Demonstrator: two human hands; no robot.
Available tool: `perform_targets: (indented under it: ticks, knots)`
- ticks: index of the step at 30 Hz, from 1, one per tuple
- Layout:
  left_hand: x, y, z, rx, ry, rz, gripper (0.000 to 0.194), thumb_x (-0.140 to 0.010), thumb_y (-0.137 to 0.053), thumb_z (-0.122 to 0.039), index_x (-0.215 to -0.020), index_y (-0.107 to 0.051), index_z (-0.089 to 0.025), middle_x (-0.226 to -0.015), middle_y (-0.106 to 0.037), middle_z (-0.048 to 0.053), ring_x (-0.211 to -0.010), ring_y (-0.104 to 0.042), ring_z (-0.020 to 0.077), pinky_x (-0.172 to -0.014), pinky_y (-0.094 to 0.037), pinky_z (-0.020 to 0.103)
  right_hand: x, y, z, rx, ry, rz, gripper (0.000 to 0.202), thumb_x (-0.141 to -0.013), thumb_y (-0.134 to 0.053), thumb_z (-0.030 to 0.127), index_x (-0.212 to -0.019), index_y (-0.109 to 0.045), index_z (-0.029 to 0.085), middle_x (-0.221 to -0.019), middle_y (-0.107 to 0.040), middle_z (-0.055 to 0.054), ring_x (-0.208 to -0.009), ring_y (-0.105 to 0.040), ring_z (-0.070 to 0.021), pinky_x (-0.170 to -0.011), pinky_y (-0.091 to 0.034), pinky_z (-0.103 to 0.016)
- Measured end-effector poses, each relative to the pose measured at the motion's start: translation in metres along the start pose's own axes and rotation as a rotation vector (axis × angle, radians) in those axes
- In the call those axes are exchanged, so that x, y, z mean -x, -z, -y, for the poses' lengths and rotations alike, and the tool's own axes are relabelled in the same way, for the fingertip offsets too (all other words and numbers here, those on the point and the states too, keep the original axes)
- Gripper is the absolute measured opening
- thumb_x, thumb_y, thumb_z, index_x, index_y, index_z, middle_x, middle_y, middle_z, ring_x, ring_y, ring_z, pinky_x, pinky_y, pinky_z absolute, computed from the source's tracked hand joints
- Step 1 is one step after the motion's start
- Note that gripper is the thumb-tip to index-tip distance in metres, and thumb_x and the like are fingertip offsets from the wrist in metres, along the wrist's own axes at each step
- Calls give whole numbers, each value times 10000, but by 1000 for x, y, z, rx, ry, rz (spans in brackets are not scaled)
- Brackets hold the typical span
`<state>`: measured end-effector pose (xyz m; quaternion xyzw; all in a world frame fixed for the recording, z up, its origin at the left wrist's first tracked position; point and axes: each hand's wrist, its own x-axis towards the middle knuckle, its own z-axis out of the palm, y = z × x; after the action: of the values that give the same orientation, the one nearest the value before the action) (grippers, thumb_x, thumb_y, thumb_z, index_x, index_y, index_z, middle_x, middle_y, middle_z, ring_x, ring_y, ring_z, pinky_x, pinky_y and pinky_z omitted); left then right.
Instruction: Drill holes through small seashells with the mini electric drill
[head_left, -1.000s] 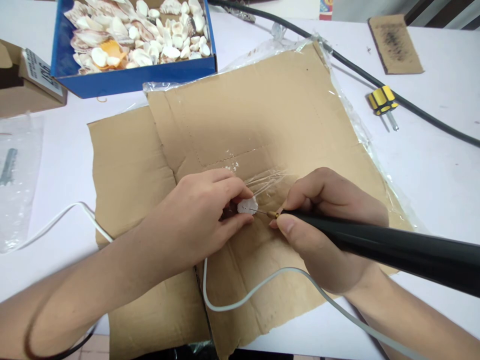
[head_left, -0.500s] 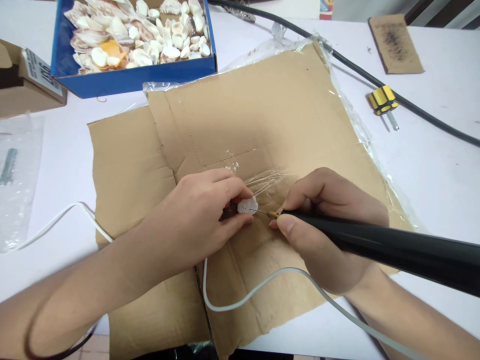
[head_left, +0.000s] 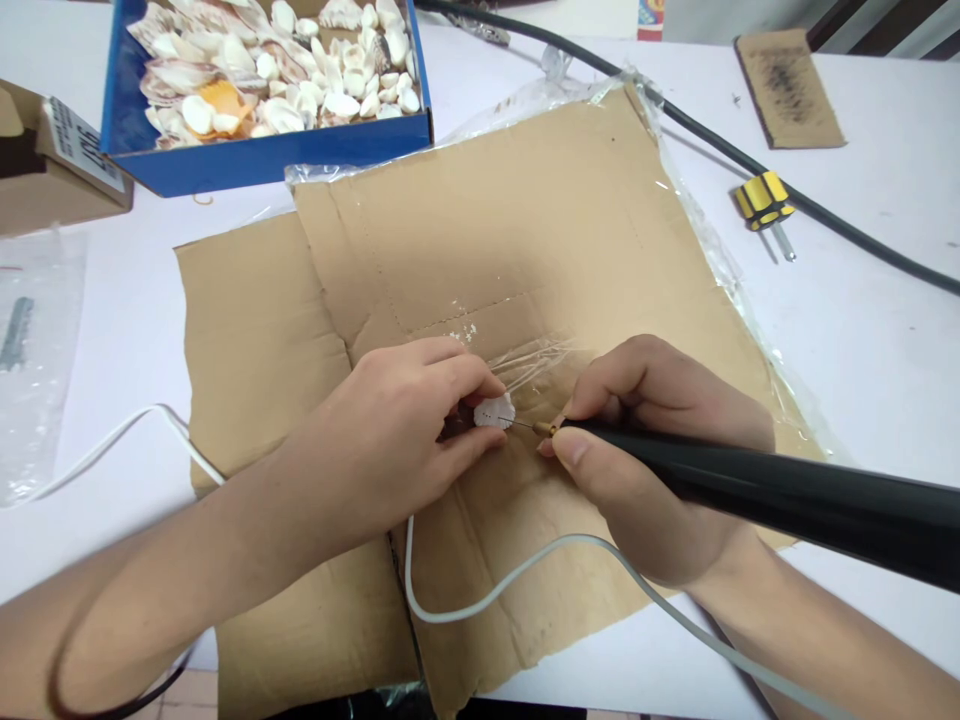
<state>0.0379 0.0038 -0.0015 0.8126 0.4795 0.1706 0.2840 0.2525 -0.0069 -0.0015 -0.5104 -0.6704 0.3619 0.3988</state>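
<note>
Between the thumb and fingertips of my left hand (head_left: 420, 425) is a small white shell piece (head_left: 495, 411) with a row of tiny dark dots. My right hand (head_left: 652, 460) grips a black rotary tool (head_left: 750, 488) near its brass-coloured tip, and the thin bit points left with its end at the shell's face. Both hands are over brown cardboard (head_left: 480, 220), where white crumbs (head_left: 463, 333) lie just beyond my left hand.
A blue box (head_left: 285, 165) of shells stands at the back left, beside a brown carton (head_left: 67, 190). A black cable (head_left: 720, 145) crosses behind a yellow-handled tool (head_left: 763, 202). A white cord (head_left: 525, 580) curves below my hands. Stained cardboard (head_left: 791, 90) lies at the back right.
</note>
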Motion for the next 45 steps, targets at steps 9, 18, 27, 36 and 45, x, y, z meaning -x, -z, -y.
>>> perform_targets:
  ticks: [9, 18, 27, 36, 45]
  knots:
    - [-1, 0, -1, -12, -12, -5, 79, -925, -802, -198, -1002, -804, -182, -878, -758, -5, -710, -676, 142, -716, -547, 267, 1, 0, 0, 4, 2, -4, 218, -795, -740, 157, -725, -568, 271, -569, -532, 56, -483, -450, -136, -445, -340, -300]
    - [-1, -1, 0, -16, -17, -24, 65, -926, -800, -212, -988, -797, -193, -875, -758, -9, -702, -674, 141, -699, -545, 266, 2, 1, -2, -12, 9, -1, 194, -781, -713, 125, -738, -587, 266, -592, -555, 54, -496, -452, -132, -460, -341, -296]
    - [-1, -1, 1, -26, -27, -31, 79, -913, -821, -207, -988, -796, -197, -866, -756, -17, -691, -670, 138, -683, -539, 265, 2, 0, -2, -10, -2, -4, 203, -788, -714, 129, -735, -577, 269, -592, -532, 56, -499, -440, -131, -465, -340, -305]
    - [-2, -2, 0, -19, -7, -6, 70, -929, -799, -200, -999, -798, -195, -873, -756, -2, -701, -675, 149, -698, -542, 278, 2, -1, -1, -17, -6, -2, 185, -794, -704, 142, -726, -583, 264, -593, -537, 53, -505, -435, -126, -466, -331, -301]
    - [-1, -2, 0, -26, -21, -17, 67, -928, -800, -208, -994, -794, -201, -878, -761, -10, -711, -683, 148, -702, -552, 274, 1, 0, 0, -14, -7, 0, 161, -783, -685, 158, -721, -576, 258, -581, -514, 71, -500, -427, -112, -465, -328, -288]
